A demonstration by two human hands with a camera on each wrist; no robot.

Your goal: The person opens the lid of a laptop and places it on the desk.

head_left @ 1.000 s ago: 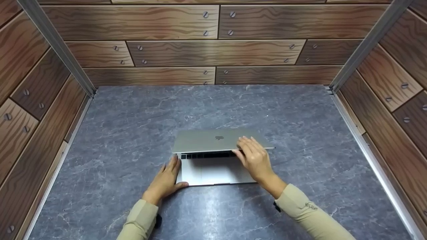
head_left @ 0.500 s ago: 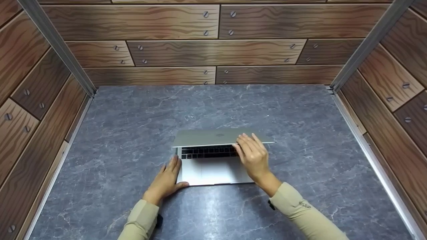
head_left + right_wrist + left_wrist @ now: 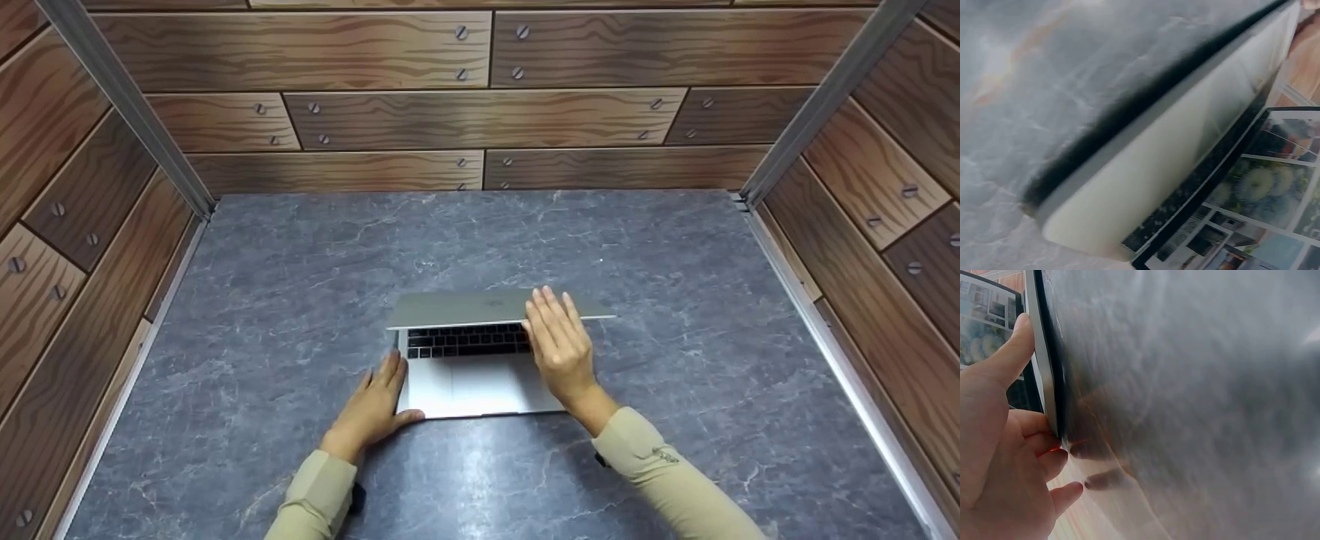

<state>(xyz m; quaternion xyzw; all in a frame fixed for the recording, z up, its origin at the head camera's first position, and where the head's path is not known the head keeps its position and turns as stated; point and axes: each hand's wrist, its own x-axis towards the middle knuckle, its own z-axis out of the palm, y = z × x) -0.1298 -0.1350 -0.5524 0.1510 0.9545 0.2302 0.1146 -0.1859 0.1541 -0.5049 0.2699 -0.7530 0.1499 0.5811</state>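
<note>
We're counting one laptop point(image 3: 429, 386), sitting partly open on the marbled tabletop point(image 3: 300, 262) between two hands, its lid point(image 3: 465, 305) slanting over one keyboard point(image 3: 472, 341) and one trackpad point(image 3: 491, 386). The left hand point(image 3: 371, 405) is resting along the laptop's left side — fingers lying fairly straight, thumb spreading wide to touch the near left corner, nothing clenched. Over on the right, we're seeing the right hand point(image 3: 561, 352) laying long, extended fingers across the lid's near edge, tips touching its outer face; whether the thumb is pressing underneath, we cannot tell. In the right wrist view, one lit screen point(image 3: 1275, 185) is showing several photos. Two pale sleeves — left sleeve point(image 3: 311, 491) and right sleeve point(image 3: 664, 469) — are reaching in from the near side.
</note>
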